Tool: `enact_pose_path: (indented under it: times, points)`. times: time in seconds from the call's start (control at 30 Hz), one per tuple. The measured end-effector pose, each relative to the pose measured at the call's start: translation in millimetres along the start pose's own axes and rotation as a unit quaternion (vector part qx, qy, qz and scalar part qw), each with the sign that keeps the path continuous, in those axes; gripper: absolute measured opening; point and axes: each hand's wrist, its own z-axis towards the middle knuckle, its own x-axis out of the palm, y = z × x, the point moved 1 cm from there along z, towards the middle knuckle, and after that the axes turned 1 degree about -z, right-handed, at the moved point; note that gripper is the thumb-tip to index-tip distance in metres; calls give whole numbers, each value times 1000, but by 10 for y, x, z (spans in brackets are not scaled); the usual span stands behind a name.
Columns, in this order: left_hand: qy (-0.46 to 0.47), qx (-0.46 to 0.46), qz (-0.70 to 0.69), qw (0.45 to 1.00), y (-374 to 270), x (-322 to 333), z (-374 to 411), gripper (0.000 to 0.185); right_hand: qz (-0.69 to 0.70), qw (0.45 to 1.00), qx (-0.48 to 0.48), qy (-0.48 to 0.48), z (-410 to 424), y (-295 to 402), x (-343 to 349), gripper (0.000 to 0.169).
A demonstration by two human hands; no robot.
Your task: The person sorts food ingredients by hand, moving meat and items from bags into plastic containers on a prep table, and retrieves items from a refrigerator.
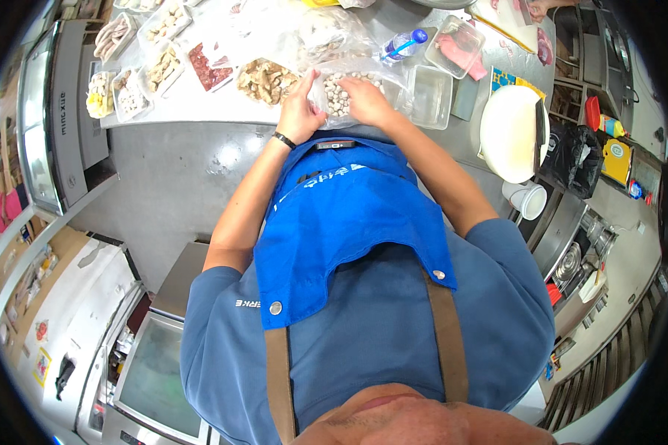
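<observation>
In front of me at the table's near edge lies a clear plastic bag (pixel 387 78) with many small, round, pale food pieces (pixel 337 97) in it. My left hand (pixel 302 111) is at the bag's left side, index finger pointing away from me and thumb spread towards the pieces. Whether it pinches the film is unclear. My right hand (pixel 366 102) reaches over the bag's opening, its fingertips down among the pieces and partly hidden. Just right of the bag stands a clear plastic container (pixel 430 114). Brownish-yellow food pieces (pixel 264 80) lie to the left.
Trays of dark red pieces (pixel 207 67) and sliced food (pixel 164 68) line the left. Behind the bag are more plastic bags (pixel 328 30) and a blue-capped bottle (pixel 402 44). Rightwards are pink meat (pixel 459 53), a round white board (pixel 509 133) and another person's hand (pixel 543 8).
</observation>
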Motion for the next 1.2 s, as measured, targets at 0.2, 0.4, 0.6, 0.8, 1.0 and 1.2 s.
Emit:
enact_pose_path:
  times: [0.2,0.4,0.6,0.8,1.0,1.2]
  points:
    - [6,10,17,1000,-112,-110,48,98,11,996,-58,70,-104,-275,194,50]
    - [10,35,-2,999,-382,-67,65,92,-31,991,116,53,-406,-201,-366,37]
    - [131,7,13,991,-516,39,30,93,-34,966,237,-95,-339,-538,-661,45]
    - [118,55,35,991,-504,151,195,86,-107,960,255,46,-321,-845,-562,48]
    - [108,89,86,986,-256,313,272,83,-213,949,205,105,-69,-1142,-209,35]
    - [83,56,66,993,-144,219,201,81,-218,946,210,119,-12,-859,-267,27]
